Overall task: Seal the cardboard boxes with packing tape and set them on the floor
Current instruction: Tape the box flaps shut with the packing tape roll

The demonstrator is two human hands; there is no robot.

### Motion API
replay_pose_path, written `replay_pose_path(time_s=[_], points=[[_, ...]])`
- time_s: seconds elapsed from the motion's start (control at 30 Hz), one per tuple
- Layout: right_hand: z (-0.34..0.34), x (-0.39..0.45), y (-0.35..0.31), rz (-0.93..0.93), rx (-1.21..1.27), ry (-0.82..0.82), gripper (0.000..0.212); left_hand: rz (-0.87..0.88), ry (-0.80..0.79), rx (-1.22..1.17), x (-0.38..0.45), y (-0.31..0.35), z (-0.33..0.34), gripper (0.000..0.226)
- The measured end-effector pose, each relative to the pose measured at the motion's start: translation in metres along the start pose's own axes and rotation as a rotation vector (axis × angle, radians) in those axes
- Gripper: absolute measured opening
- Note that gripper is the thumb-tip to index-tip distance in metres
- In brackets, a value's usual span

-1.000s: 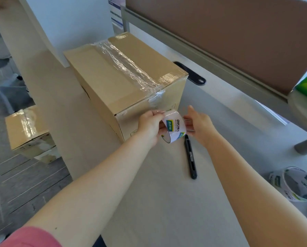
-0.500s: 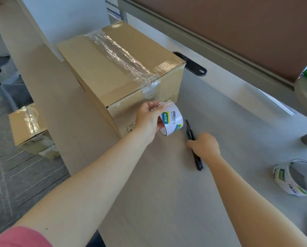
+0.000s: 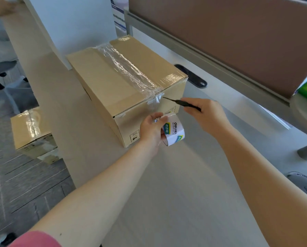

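The cardboard box (image 3: 124,90) sat on the desk (image 3: 167,184), its top seam already covered by a long strip of clear tape (image 3: 129,68) that ran over the near edge and down the front face. The left hand (image 3: 151,129) gripped the tape roll (image 3: 174,131) just beside that front face, fingers curled round its rim, and the strip looked to be attached to the roll, though the clear film between them was hard to make out. The right hand (image 3: 205,114) was closed round a black utility knife (image 3: 183,102), blade tip pointing at the crumpled tape end (image 3: 156,99) near the top front edge, close to it or just touching; which, one could not tell. So this read as the cutting step: sealing nearly done, strip waiting to be severed. The next move seemed to call for a taut strip, held so by the left hand, and a short slice across it without nicking the cardboard. Then the loose end would need pressing flat before the box joined the second taped box (image 3: 32,132) on the floor (image 3: 15,184), left of the desk.
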State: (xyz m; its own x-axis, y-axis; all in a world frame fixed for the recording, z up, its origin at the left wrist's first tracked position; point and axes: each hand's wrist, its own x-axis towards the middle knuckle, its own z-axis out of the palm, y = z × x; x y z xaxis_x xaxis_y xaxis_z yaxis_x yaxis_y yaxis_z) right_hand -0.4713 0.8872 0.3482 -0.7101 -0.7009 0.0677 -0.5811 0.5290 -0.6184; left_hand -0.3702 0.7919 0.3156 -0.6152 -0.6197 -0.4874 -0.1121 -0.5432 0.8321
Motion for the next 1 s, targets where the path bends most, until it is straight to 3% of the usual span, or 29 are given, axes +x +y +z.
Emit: replay_pose_path(time_s=[0.13, 0.27, 0.73, 1.0], points=[[-0.006, 0.003, -0.014, -0.166, -0.378, -0.058, 0.033, -0.01, -0.011, -0.007, -0.001, 0.002, -0.001, 0.022], [-0.011, 0.004, -0.023, -0.218, -0.62, -0.048, 0.031, -0.018, -0.016, 0.003, -0.002, 0.003, -0.002, 0.021], [-0.002, 0.013, -0.035, -0.273, -0.774, -0.046, 0.028, -0.025, -0.008, 0.012, -0.002, 0.003, -0.002, 0.022], [-0.003, 0.019, -0.028, -0.203, -0.925, -0.02, 0.026, -0.011, 0.013, 0.092, -0.002, 0.002, -0.002, 0.024]])
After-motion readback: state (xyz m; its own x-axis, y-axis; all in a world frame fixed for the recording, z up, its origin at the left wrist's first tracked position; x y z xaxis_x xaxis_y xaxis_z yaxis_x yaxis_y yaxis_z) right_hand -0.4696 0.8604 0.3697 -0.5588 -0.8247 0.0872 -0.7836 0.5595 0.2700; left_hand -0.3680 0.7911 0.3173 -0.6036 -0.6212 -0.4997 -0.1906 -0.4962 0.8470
